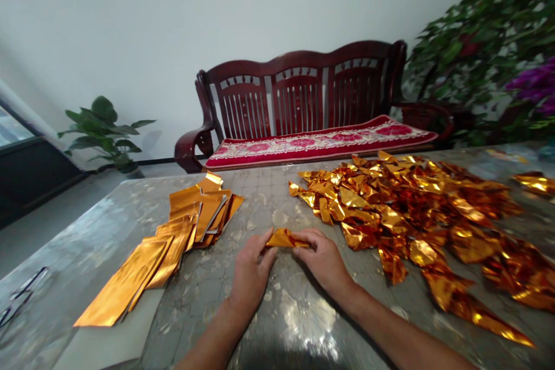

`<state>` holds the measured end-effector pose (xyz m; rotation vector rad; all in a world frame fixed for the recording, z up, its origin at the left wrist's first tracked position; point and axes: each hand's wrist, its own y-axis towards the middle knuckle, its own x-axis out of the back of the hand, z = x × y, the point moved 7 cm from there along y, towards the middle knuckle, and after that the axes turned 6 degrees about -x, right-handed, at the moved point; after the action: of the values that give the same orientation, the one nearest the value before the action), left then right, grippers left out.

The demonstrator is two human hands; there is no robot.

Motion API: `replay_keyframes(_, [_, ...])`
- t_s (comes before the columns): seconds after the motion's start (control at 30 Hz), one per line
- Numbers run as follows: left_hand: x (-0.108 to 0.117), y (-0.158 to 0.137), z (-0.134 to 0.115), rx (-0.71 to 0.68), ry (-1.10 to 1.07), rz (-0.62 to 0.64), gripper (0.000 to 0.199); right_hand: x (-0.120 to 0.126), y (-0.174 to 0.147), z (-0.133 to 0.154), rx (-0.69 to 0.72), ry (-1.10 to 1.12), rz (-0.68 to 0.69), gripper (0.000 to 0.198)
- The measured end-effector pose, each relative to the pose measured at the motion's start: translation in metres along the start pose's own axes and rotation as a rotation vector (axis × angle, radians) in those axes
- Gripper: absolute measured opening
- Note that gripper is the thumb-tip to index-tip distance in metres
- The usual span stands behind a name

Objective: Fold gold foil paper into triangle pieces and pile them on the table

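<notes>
Between my two hands is a small folded piece of gold foil paper, held just above the table near its middle. My left hand pinches its left end between thumb and fingers. At the opposite end, my right hand grips it the same way. Flat gold foil sheets lie in loose, overlapping stacks to the left of my hands. On the right spreads a large heap of folded gold foil pieces, shiny and crumpled-looking.
A patterned covering lies over the table. Eyeglasses rest at the far left, and a pale sheet sits under the foil stack. Behind stand a dark wooden bench, a potted plant and leafy greenery.
</notes>
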<state>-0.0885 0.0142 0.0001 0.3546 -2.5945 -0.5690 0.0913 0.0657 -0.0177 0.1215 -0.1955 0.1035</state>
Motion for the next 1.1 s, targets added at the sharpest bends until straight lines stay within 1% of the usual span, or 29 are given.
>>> replay_keyframes(0.13, [-0.001, 0.0, -0.003, -0.019, -0.009, 0.014, 0.03, 0.0, 0.0, 0.004, -0.001, 0.006, 0.003, 0.025])
replay_keyframes(0.33, [-0.007, -0.002, 0.002, 0.073, 0.0, 0.003, 0.026, 0.0, 0.0, 0.002, 0.009, -0.018, 0.002, 0.026])
replay_keyframes(0.47, [-0.011, -0.003, 0.0, 0.098, 0.033, -0.016, 0.027, -0.001, 0.001, 0.001, 0.005, -0.02, -0.004, 0.026])
replay_keyframes(0.77, [-0.021, -0.004, 0.005, 0.207, -0.062, -0.055, 0.033, -0.004, 0.002, -0.003, 0.022, 0.041, -0.052, 0.021])
replay_keyframes(0.9, [-0.023, -0.004, 0.007, 0.26, -0.111, -0.074, 0.03, -0.001, 0.003, 0.004, 0.051, -0.042, -0.066, 0.019])
replay_keyframes(1.0, [-0.025, -0.004, 0.011, 0.302, -0.167, -0.062, 0.028, -0.001, 0.004, 0.009, 0.045, -0.134, -0.019, 0.014])
replay_keyframes(1.1, [-0.025, -0.004, 0.021, 0.345, -0.158, -0.036, 0.032, -0.002, 0.004, 0.01, 0.021, -0.187, 0.026, 0.015])
